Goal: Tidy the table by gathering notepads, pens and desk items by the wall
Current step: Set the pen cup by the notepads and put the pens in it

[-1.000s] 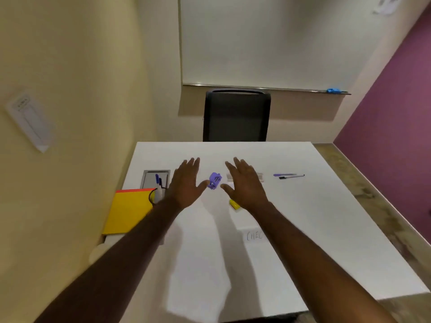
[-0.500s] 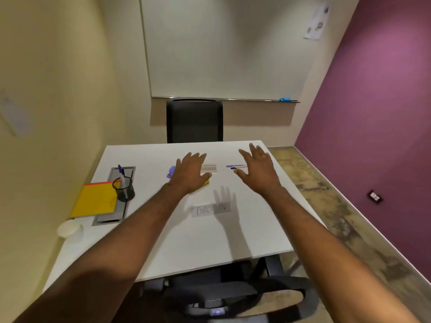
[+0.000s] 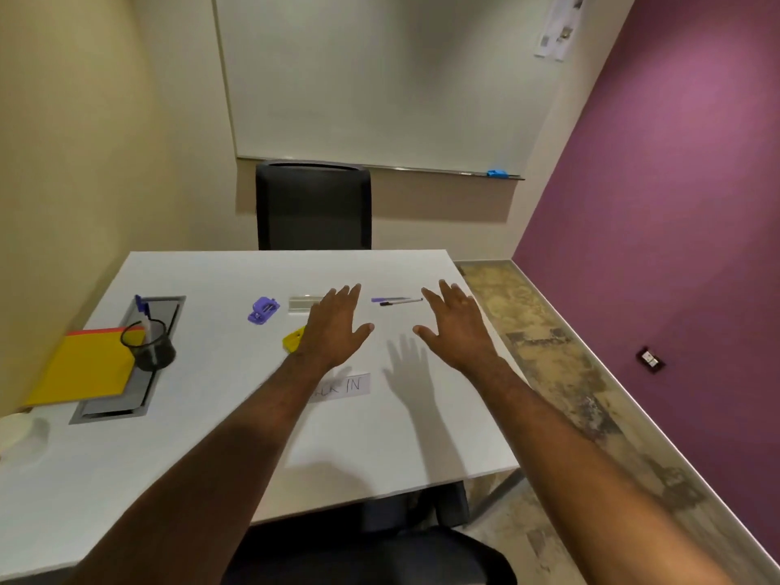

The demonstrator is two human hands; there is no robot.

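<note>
A: Both hands out over the table, palms down, fingers spread, gripping nothing.

B: Right hand or left hand closer to the pens?

A: Right, clearly. Pens just ahead of the gap between the hands, a touch nearer the right fingertips, lying toward the far right corner.

B: Long axis?

A: Running left to right, parallel to the far edge. Two of them side by side, purple one behind, dark one in front, nearly touching.

B: So crosswise to the fingers. Probably a pinch from above, thumb on the near side.

A: Looks that way. Left hand covering part of the ruler, with the yellow item peeking out beside the wrist. Purple punch farther left, clear of both hands.

B: And the goal?

A: Left edge, by the wall: cup and yellow pad there already. Well apart from the pens, so likely a long carry across.
</note>
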